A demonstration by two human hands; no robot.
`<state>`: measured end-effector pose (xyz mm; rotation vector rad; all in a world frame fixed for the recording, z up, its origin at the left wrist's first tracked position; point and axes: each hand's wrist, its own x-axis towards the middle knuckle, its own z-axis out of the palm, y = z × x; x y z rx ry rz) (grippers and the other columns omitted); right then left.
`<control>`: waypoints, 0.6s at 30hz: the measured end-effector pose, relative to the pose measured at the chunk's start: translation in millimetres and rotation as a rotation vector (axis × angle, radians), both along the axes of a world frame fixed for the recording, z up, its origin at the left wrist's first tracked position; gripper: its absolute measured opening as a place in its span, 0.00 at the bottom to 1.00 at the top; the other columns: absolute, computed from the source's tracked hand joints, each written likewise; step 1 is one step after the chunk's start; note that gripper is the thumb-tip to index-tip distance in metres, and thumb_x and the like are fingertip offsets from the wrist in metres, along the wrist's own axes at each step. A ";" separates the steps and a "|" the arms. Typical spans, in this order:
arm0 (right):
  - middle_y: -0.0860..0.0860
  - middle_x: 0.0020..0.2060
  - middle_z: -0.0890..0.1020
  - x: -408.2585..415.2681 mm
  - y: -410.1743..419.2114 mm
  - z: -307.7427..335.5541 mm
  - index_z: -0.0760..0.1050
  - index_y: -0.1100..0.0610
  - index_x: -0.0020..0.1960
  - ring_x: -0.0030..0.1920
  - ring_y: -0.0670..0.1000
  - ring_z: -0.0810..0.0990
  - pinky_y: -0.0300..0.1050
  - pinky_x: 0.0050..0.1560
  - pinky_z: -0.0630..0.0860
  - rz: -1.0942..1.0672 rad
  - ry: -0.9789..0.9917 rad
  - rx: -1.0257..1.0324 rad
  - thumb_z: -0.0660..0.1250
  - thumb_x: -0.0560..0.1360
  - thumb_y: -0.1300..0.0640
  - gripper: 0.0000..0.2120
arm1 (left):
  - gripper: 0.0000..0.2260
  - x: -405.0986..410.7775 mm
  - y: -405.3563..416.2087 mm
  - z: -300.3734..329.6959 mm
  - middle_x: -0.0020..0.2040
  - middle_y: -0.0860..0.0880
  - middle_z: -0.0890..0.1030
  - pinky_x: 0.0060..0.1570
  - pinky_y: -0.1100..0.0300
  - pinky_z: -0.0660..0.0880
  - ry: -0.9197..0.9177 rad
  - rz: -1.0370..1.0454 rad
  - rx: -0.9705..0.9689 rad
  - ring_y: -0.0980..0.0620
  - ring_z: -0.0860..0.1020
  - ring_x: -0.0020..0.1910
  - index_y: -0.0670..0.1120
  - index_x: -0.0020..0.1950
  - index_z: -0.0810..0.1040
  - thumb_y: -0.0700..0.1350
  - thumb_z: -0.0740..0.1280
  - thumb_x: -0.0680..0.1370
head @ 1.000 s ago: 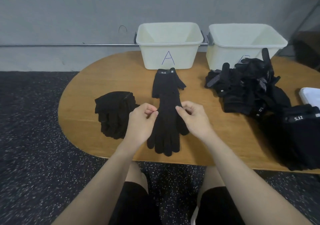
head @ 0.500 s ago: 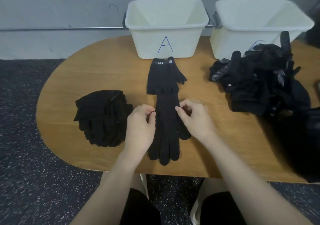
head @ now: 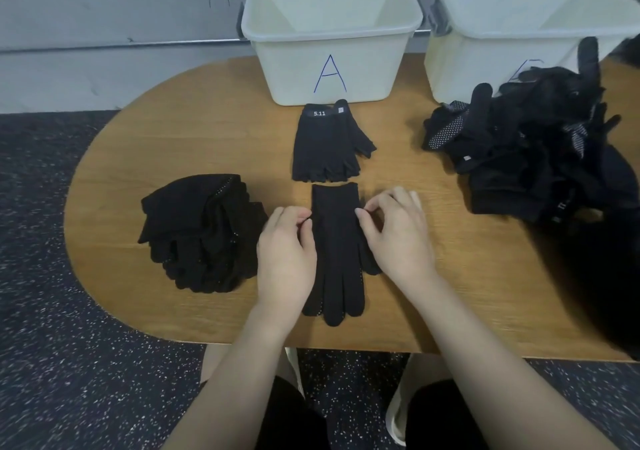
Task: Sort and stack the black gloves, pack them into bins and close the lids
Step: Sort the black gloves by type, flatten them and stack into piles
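Both hands pinch the cuff end of a full-finger black glove lying flat at the table's centre: the left hand grips its 9 o'clock edge between thumb and forefinger, the right hand nips its 3 o'clock edge with curled fingertips. Its fingers point to 6 o'clock. Just beyond its cuff, at 12 o'clock, lies a fingerless glove marked 5.11, nearly touching it. At 9 o'clock sits a stack of black gloves, close beside the left hand. At 2 o'clock a loose heap of black gloves rests against an open white bin. Another open white bin marked A stands at 12 o'clock on the oval wooden table
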<state>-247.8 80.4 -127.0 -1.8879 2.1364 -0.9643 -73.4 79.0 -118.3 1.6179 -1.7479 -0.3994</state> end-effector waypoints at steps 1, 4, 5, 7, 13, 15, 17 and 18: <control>0.49 0.46 0.76 -0.5 1.1 0.3 0.81 0.57 0.48 0.51 0.49 0.70 0.45 0.52 0.72 0.004 0.005 0.002 0.71 0.79 0.51 0.09 | 0.06 0.4 1.9 0.1 0.48 0.52 0.80 0.50 0.73 0.71 0.003 -0.007 -0.004 0.60 0.74 0.45 0.43 0.56 0.83 0.38 0.68 0.81; 0.50 0.46 0.76 -7.3 9.2 1.0 0.81 0.58 0.47 0.51 0.50 0.71 0.45 0.51 0.72 0.028 0.053 -0.011 0.71 0.79 0.52 0.09 | 0.05 1.2 10.2 -0.6 0.47 0.53 0.80 0.48 0.75 0.71 0.010 -0.067 0.004 0.61 0.74 0.44 0.44 0.55 0.83 0.38 0.69 0.81; 0.50 0.46 0.76 -11.4 12.9 1.6 0.81 0.58 0.47 0.51 0.51 0.71 0.44 0.51 0.72 0.037 0.074 -0.008 0.71 0.79 0.52 0.09 | 0.05 0.9 13.3 -0.8 0.47 0.54 0.79 0.49 0.73 0.73 0.011 -0.092 0.018 0.60 0.75 0.44 0.44 0.55 0.83 0.39 0.69 0.81; 0.50 0.47 0.76 -19.9 21.1 4.2 0.80 0.58 0.48 0.51 0.51 0.72 0.44 0.51 0.71 0.054 0.104 0.021 0.70 0.79 0.51 0.09 | 0.06 -0.2 20.8 0.3 0.48 0.54 0.79 0.51 0.63 0.79 0.000 -0.125 0.034 0.58 0.76 0.46 0.45 0.56 0.83 0.38 0.69 0.80; 0.50 0.52 0.77 -27.2 50.6 16.7 0.79 0.58 0.56 0.54 0.52 0.74 0.52 0.55 0.75 0.154 0.162 0.001 0.67 0.80 0.54 0.09 | 0.14 -11.0 35.6 8.8 0.67 0.45 0.79 0.67 0.49 0.73 -0.354 -0.418 -0.142 0.46 0.76 0.65 0.43 0.67 0.80 0.38 0.67 0.81; 0.51 0.60 0.78 -23.1 63.1 14.5 0.79 0.58 0.64 0.61 0.53 0.75 0.54 0.60 0.76 0.217 0.194 0.023 0.66 0.81 0.56 0.13 | 0.18 -12.9 37.2 7.8 0.77 0.46 0.71 0.78 0.50 0.63 -0.470 -0.582 -0.114 0.48 0.67 0.77 0.45 0.74 0.75 0.45 0.60 0.85; 0.49 0.72 0.74 -20.2 71.1 10.0 0.74 0.55 0.73 0.72 0.51 0.70 0.51 0.71 0.68 0.263 0.223 0.096 0.63 0.83 0.55 0.19 | 0.24 -8.7 35.6 5.7 0.84 0.49 0.58 0.82 0.52 0.50 -0.542 -0.647 0.001 0.53 0.52 0.83 0.47 0.82 0.62 0.54 0.49 0.87; 0.47 0.76 0.71 -19.7 72.4 8.1 0.70 0.54 0.77 0.77 0.49 0.65 0.49 0.74 0.61 0.277 0.238 0.133 0.60 0.84 0.53 0.21 | 0.27 -5.4 33.5 5.0 0.85 0.51 0.51 0.82 0.52 0.46 -0.568 -0.663 0.046 0.55 0.46 0.83 0.48 0.84 0.55 0.57 0.46 0.87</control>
